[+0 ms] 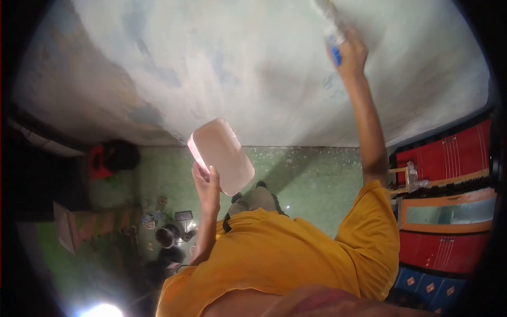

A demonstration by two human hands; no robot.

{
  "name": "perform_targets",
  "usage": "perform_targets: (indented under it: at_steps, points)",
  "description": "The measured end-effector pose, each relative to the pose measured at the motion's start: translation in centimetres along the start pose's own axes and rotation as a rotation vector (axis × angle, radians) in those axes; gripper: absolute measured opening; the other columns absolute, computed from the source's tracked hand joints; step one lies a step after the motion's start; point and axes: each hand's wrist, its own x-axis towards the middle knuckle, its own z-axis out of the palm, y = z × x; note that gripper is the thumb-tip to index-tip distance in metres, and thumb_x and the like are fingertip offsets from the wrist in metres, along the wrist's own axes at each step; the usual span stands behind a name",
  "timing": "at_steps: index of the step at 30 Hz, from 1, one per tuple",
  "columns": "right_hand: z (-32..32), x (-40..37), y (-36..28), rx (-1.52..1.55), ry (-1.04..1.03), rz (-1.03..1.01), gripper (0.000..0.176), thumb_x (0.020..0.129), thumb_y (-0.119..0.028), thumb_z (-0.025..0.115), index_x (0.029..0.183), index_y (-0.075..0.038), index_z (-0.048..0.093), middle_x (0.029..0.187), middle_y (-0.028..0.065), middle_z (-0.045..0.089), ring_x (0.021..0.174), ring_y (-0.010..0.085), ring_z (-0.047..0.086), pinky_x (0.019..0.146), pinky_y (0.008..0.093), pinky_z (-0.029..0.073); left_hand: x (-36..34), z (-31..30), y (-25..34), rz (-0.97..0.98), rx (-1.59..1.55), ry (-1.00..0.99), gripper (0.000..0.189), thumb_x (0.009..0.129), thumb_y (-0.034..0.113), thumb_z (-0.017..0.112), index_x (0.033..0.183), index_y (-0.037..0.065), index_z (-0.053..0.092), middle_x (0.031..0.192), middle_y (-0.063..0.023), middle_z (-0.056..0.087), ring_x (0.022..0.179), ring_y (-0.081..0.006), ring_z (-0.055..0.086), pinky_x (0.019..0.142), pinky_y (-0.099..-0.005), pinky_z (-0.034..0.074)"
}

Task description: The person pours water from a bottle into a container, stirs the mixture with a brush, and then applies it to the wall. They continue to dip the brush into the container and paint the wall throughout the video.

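Note:
My left hand (205, 182) is closed on the near side of a pale pink rectangular plastic tub (221, 156). The tub is tilted, and a smooth, whitish-pink surface shows inside it. Raised high at the upper right, my right hand (353, 53) grips a paintbrush (331, 24) with a blue handle, its upper part coated white and slightly blurred. The brush is up against a wall (227, 58) patched in white, pale green and bluish grey. Whether the bristles touch the wall cannot be made out.
White drops speckle the green tiled floor (317, 164) along the wall's foot. A red cabinet (443, 153) with a wooden-framed glass panel (446, 214) stands on the right. Several small items, including a dark round pot (167, 236), sit at lower left near a bright lamp (103, 310).

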Motion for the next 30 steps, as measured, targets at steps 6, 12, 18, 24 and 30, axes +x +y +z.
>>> perform_targets:
  at_steps: [6, 12, 18, 24, 30]
  points:
    - [11.1, -15.4, -8.2, 0.012, -0.339, -0.044, 0.04, 0.077, -0.005, 0.059, 0.117, -0.004, 0.061, 0.123, 0.0099, 0.06, 0.109, 0.0265, 0.06, 0.09, 0.0353, 0.051, -0.2, 0.7, 0.1, 0.045, -0.012, 0.079, 0.064, 0.089, 0.028, 0.064, 0.131, -0.008, 0.031, 0.095, -0.0027, 0.042, 0.075, -0.0057, 0.045, 0.056, -0.0177, 0.04]
    - [14.3, -21.0, -10.8, 0.271, -0.697, 0.034, 0.042, 0.077, -0.003, 0.058, 0.118, -0.011, 0.062, 0.111, 0.0106, 0.065, 0.105, 0.0258, 0.061, 0.087, 0.0362, 0.052, 0.0, -0.6, -0.2, -0.006, 0.013, 0.077, 0.061, 0.087, 0.03, 0.066, 0.126, -0.007, 0.036, 0.088, -0.0004, 0.039, 0.071, -0.0041, 0.042, 0.054, -0.0179, 0.039]
    - [7.5, -6.2, -4.5, 0.221, -0.209, 0.013, 0.023, 0.072, -0.013, 0.071, 0.092, -0.003, 0.067, 0.084, 0.0156, 0.063, 0.078, 0.0347, 0.061, 0.07, 0.0437, 0.05, -0.1, -0.7, 0.2, 0.065, 0.004, 0.078, 0.061, 0.087, 0.031, 0.066, 0.125, -0.006, 0.036, 0.087, -0.0008, 0.04, 0.068, -0.0042, 0.042, 0.05, -0.0187, 0.037]
    - [4.1, 0.4, -6.0, -0.005, 0.063, -0.105, 0.032, 0.078, -0.004, 0.065, 0.11, -0.003, 0.064, 0.107, 0.0135, 0.065, 0.094, 0.0308, 0.063, 0.081, 0.0383, 0.051, -0.3, -1.0, -0.8, 0.015, 0.019, 0.101, 0.063, 0.089, 0.032, 0.062, 0.13, -0.007, 0.033, 0.097, -0.0048, 0.044, 0.081, -0.0076, 0.044, 0.064, -0.0222, 0.037]
    - [13.2, -15.3, -11.0, 0.08, -0.432, -0.019, 0.037, 0.077, -0.004, 0.061, 0.113, -0.004, 0.062, 0.111, 0.0148, 0.063, 0.104, 0.0298, 0.06, 0.089, 0.0363, 0.05, -0.4, -0.5, -0.6, 0.013, 0.044, 0.16, 0.062, 0.09, 0.035, 0.059, 0.13, -0.006, 0.035, 0.1, -0.0062, 0.048, 0.086, -0.0084, 0.048, 0.069, -0.0222, 0.042]
